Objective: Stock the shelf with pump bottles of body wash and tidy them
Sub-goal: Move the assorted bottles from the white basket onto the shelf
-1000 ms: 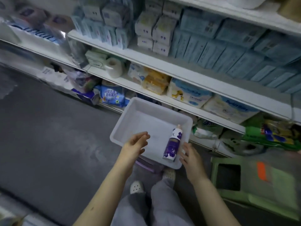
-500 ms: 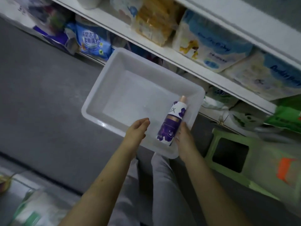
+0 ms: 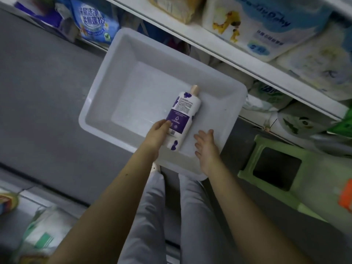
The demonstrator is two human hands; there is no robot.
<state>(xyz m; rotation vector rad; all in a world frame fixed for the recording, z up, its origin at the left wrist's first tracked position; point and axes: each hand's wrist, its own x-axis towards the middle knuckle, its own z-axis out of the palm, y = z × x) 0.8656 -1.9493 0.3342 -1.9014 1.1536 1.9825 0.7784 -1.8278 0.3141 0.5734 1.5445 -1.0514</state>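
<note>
One bottle of body wash is gripped near its base by the left hand toward the near right corner of the otherwise bare tub, the right hand is held loose-fingered beside it, and its placing on the shelf and the tidying are judged left to do.

Green stool right, on grey floor — blue-white packs, blue bag above.

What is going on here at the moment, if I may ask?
A person stands over a white plastic bin beside the store shelves. Their left hand holds the purple-and-white body wash bottle, the only item in the bin. The right hand is open just beside it, holding nothing.
</note>
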